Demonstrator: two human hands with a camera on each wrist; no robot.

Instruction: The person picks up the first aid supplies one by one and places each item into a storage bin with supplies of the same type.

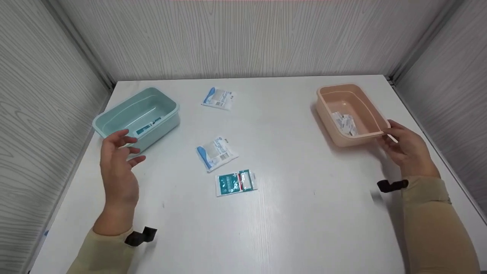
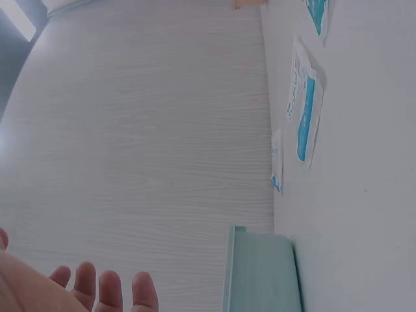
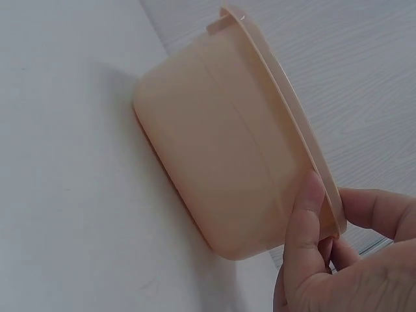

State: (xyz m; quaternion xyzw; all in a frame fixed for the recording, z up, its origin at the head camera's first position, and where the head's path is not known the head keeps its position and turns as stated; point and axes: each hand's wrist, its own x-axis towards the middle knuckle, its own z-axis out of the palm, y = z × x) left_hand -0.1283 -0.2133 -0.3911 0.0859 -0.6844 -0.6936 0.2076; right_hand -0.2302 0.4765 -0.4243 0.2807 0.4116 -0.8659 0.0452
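My right hand (image 1: 411,149) pinches the near right corner of the rim of a peach plastic bin (image 1: 328,121). In the right wrist view the thumb presses on the bin's outer wall (image 3: 214,143) and a finger lies over the rim. Several small white packets (image 1: 345,124) lie inside that bin. In the head view my left hand (image 1: 121,173) is beside the near corner of a teal bin (image 1: 161,131), fingers loosely bent and holding nothing. The left wrist view shows the fingers apart from the teal bin's wall (image 2: 260,273). A teal and white packet (image 1: 149,126) lies inside.
Two white and blue packets marked "Surgical" lie on the white table (image 1: 289,213), one farther back (image 1: 219,98), one nearer (image 1: 217,154). A green and white packet (image 1: 236,183) lies just in front. Wood-grain panels (image 1: 247,38) stand behind and at both sides.
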